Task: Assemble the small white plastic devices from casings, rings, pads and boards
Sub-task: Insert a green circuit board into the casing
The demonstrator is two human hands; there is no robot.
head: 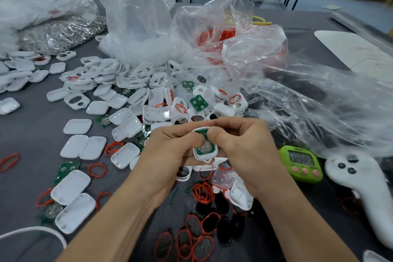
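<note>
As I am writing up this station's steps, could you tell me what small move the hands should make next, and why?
Probably press the green board down flat into the white casing. The left hand and right hand grip the casing between them, both thumbs lie on the board, and no cover is on it yet.

Rings (201, 194) lie before casings (118, 101); timer (301, 164) right, apparently touching controller (361, 187).

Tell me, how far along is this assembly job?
Early, it seems. Done: a green board already sits inside the white casing. In hand: the left hand and right hand grip that casing, thumbs pressing the board. Left: a heap of loose casings, red rings and spare boards lie unassembled on the table.
</note>
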